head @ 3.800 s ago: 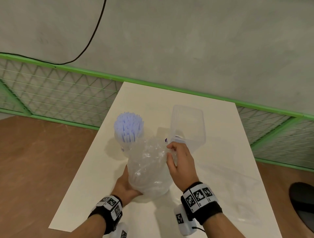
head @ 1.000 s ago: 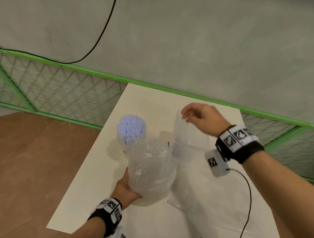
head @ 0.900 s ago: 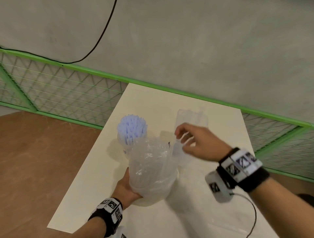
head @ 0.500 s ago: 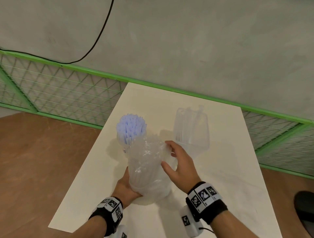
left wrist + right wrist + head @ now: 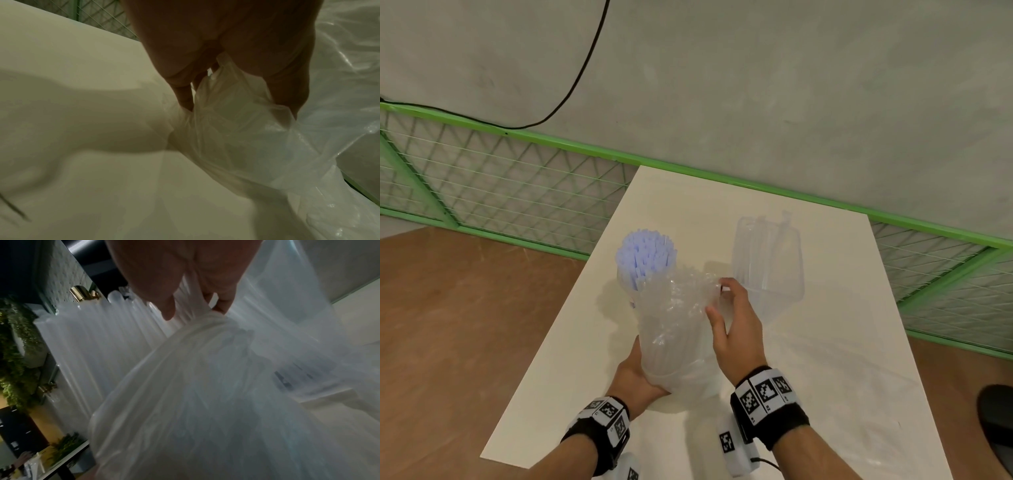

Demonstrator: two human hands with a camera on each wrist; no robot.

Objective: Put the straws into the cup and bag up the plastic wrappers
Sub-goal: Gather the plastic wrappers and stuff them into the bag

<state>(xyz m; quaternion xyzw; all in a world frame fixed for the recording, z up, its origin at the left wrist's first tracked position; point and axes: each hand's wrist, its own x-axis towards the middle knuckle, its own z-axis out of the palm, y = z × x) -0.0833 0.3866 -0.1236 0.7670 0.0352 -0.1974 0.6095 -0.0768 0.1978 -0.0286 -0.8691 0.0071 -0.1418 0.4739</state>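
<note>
A cup packed with pale blue straws stands left of centre on the white table. Just in front of it stands a clear plastic bag stuffed with crumpled wrappers. My left hand grips the bag's bunched bottom, seen close in the left wrist view as fingers curled round the plastic. My right hand pinches the bag's upper right edge between thumb and fingers. The right wrist view shows those fingertips on the gathered rim.
A clear rectangular plastic box stands behind my right hand with a few clear strips in it. A thin transparent sheet lies flat on the table's right part. Green mesh fencing runs behind, brown floor to the left.
My right hand came back from the top of the clear box to the bag and took hold of its upper edge. The left hand kept its grip on the bag's bottom.
</note>
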